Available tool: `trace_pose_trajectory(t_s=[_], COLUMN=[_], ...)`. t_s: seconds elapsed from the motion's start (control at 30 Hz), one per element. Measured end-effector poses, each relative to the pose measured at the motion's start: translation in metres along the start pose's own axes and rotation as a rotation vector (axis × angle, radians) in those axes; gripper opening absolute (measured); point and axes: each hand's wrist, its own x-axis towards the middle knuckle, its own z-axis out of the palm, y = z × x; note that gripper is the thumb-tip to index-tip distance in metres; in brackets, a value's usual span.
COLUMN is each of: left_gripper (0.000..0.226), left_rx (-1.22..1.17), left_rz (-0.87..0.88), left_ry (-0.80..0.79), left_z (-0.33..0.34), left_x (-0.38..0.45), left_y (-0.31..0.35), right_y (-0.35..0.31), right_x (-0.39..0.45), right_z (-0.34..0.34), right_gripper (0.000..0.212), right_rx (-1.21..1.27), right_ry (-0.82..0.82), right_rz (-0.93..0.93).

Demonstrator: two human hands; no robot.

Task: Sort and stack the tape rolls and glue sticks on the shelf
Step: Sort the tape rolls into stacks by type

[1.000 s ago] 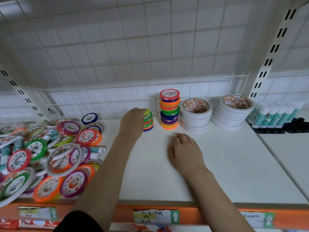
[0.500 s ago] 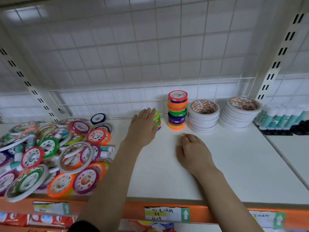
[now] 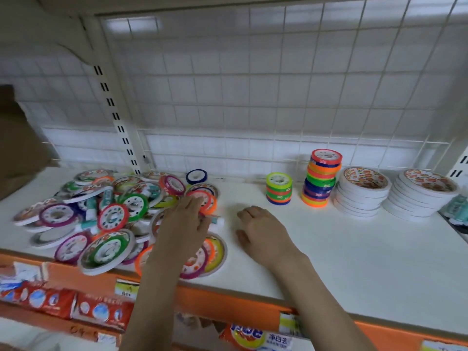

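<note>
A loose pile of coloured tape rolls (image 3: 111, 219) with a few glue sticks (image 3: 107, 197) mixed in covers the left of the white shelf (image 3: 354, 262). My left hand (image 3: 184, 229) hovers over the pile's right side, fingers spread, holding nothing. My right hand (image 3: 263, 234) rests on the bare shelf, fingers loosely curled and empty. Behind it stand a short stack of small coloured rolls (image 3: 278, 189) and a taller one (image 3: 321, 178). Two stacks of white rolls (image 3: 362, 196) (image 3: 420, 196) stand at the right.
A lone blue roll (image 3: 196, 176) lies by the wire grid back wall (image 3: 253, 97). Glue sticks (image 3: 458, 209) stand at the far right edge. The orange shelf front (image 3: 228, 307) carries price labels, with packaged goods below. A brown box (image 3: 17, 138) sits at far left.
My left hand let go of the short coloured stack and swung left over the loose pile. The view has turned left. The right hand stays on the shelf.
</note>
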Motion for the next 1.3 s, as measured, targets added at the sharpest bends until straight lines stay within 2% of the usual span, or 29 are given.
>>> trace_pose_trajectory(t_s=[0.27, 0.67, 0.87, 1.07, 1.3], left_gripper=[0.047, 0.040, 0.017, 0.028, 0.022], left_rx=[-0.032, 0.004, -0.076, -0.136, -0.195], left_rz=[-0.046, 0.011, -0.019, -0.035, -0.039], left_ry=[-0.004, -0.076, 0.043, 0.147, 0.189], left_z=[-0.015, -0.013, -0.025, -0.044, -0.050], left_x=[-0.006, 0.016, 0.024, 0.019, 0.009], left_y=[-0.051, -0.068, -0.072, -0.073, -0.079], right_y=[-0.034, -0.048, -0.045, -0.051, -0.046], right_x=[0.034, 0.022, 0.024, 0.059, 0.094], right_z=[0.011, 0.020, 0.018, 0.003, 0.011], right_gripper=[0.044, 0.038, 0.036, 0.046, 0.046], right_rx=[-0.046, -0.013, -0.068, -0.089, -0.100], right_ry=[-0.014, 0.082, 0.054, 0.011, -0.138], right_rz=[-0.027, 0.035, 0.043, 0.031, -0.060])
